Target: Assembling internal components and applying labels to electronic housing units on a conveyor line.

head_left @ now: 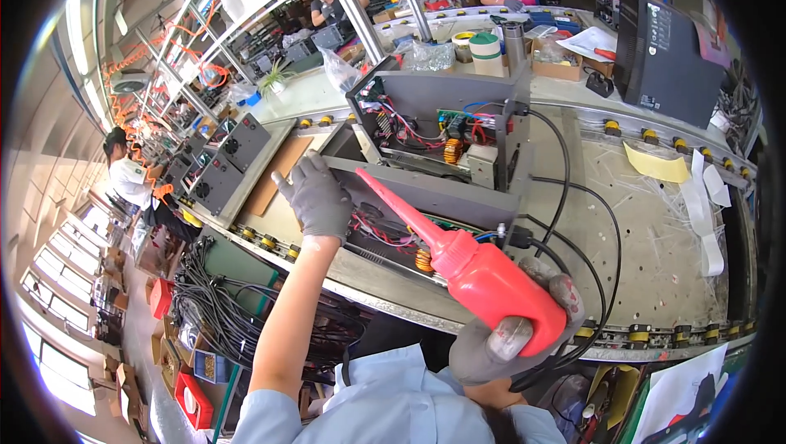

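Observation:
A red squeeze bottle [499, 280] with a long tapered nozzle is gripped in my right hand [516, 338], which wears a grey glove. Its nozzle points up and left, over the nearer open dark grey device case [442, 194]. My left hand [317, 201], gloved too, rests at the left end of that case with its fingers stretched out. Inside the case, wires and a copper coil [422, 259] show partly behind the bottle. Directly beyond stands a second opened case [442, 88] with circuit boards, coloured wires and another coil.
Black cables [602, 239] loop out from the right ends of the cases. Paper strips [700, 215] and clear scraps lie on the right of the bench. A dark machine [671, 59] stands at the far right. Finished-looking units [221, 170] sit at left. Other people work farther off.

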Demonstrator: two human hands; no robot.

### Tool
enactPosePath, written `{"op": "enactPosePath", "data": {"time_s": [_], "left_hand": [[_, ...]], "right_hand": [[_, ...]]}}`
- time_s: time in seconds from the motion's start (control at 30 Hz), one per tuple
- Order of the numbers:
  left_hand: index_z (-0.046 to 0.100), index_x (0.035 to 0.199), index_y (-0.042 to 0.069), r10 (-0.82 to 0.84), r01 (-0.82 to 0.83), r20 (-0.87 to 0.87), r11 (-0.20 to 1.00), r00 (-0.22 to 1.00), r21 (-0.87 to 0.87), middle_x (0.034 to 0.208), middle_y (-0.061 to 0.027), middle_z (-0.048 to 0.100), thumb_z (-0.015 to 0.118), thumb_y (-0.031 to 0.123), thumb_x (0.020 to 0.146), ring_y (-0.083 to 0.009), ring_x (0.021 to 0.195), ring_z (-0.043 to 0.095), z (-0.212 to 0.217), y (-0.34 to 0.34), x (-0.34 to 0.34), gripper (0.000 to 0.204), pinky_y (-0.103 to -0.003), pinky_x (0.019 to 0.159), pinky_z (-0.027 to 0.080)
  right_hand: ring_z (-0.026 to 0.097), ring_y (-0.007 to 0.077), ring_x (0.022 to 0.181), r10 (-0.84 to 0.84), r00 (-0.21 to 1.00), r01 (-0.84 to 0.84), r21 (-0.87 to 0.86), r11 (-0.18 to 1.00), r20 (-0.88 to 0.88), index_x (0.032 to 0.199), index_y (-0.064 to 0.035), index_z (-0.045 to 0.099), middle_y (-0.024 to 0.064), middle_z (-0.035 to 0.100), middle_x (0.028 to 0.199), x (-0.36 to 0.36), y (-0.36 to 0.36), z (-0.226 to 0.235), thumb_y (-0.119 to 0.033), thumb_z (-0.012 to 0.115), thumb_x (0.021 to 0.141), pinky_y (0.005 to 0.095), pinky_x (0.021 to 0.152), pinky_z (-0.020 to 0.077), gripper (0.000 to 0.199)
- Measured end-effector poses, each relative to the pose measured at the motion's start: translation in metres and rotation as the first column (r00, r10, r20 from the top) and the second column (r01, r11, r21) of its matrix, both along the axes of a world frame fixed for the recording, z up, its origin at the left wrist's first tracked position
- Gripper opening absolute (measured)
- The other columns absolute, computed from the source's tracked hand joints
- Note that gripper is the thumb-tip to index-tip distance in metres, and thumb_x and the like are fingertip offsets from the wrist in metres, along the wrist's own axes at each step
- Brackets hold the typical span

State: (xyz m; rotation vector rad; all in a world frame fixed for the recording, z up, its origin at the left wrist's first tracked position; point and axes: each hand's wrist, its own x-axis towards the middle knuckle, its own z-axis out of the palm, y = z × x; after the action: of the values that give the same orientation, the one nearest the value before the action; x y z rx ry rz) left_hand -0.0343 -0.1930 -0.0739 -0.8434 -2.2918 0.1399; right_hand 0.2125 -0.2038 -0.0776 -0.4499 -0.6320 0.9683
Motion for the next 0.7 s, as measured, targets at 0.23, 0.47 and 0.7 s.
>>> {"op": "enactPosePath", "data": {"time_s": [0.23,0.47,0.7], "left_hand": [[0.043,0.121,-0.008,-0.181,0.208,-0.202,0.971,0.962,0.121,0.108,-0.0163,0.052,0.063,0.020,0.066,-0.0319,0.106,0.049,-0.020,0.001,-0.030,0.065,-0.048,0.112,0.017],[0.041,0.120,-0.006,-0.180,0.211,-0.161,0.956,0.970,0.204,0.105,-0.0154,0.051,0.070,0.021,0.063,-0.0313,0.107,0.047,-0.014,0.009,-0.024,0.070,-0.046,0.112,0.018],[0.039,0.127,-0.010,-0.044,0.055,-0.106,0.992,0.993,0.110,0.108,-0.0153,0.051,0.065,0.025,0.066,-0.0299,0.109,0.046,-0.010,-0.003,-0.024,0.076,-0.045,0.114,0.012]], "right_hand": [[0.053,0.0213,0.085,-0.077,0.997,0.077,-0.107,0.991,0.007,0.114,-0.0011,0.038,0.0138,0.048,0.101,0.031,0.026,-0.004,-0.054,0.063,0.078,0.0338,0.077,0.0468,0.068],[0.054,0.0207,0.086,-0.086,0.989,0.072,-0.119,0.990,-0.116,0.113,0.0002,0.036,0.0147,0.049,0.101,0.042,0.055,-0.029,-0.056,0.061,0.080,0.0330,0.080,0.0459,0.070],[0.055,0.0220,0.088,0.281,0.886,-0.273,0.075,0.959,-0.368,0.125,0.0011,0.041,0.0151,0.054,0.110,0.055,0.024,-0.008,-0.023,0.063,0.082,0.0318,0.072,0.0460,0.054]]}}
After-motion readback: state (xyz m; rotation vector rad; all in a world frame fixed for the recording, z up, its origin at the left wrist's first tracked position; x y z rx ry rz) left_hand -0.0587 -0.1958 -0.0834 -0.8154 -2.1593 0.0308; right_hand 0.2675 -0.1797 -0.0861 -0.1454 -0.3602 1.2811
